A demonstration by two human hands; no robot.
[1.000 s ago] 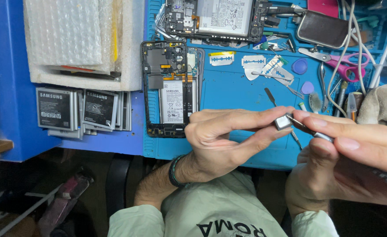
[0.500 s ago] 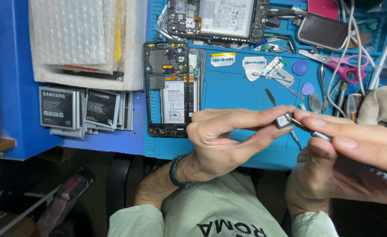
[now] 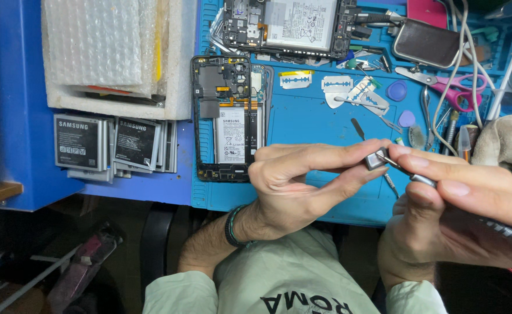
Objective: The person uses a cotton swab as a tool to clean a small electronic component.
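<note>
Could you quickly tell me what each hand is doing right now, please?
Left hand: closed, pinching a small metal part between its fingers.
Right hand: closed, holding a thin metal tool whose tip meets the part.

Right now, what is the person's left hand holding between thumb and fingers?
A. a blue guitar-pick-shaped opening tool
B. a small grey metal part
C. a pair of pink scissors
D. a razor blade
B: the left hand pinches a small grey metal part at its fingertips, while the right hand brings a thin metal tool to it. The pink scissors lie on the blue mat, untouched.
</note>
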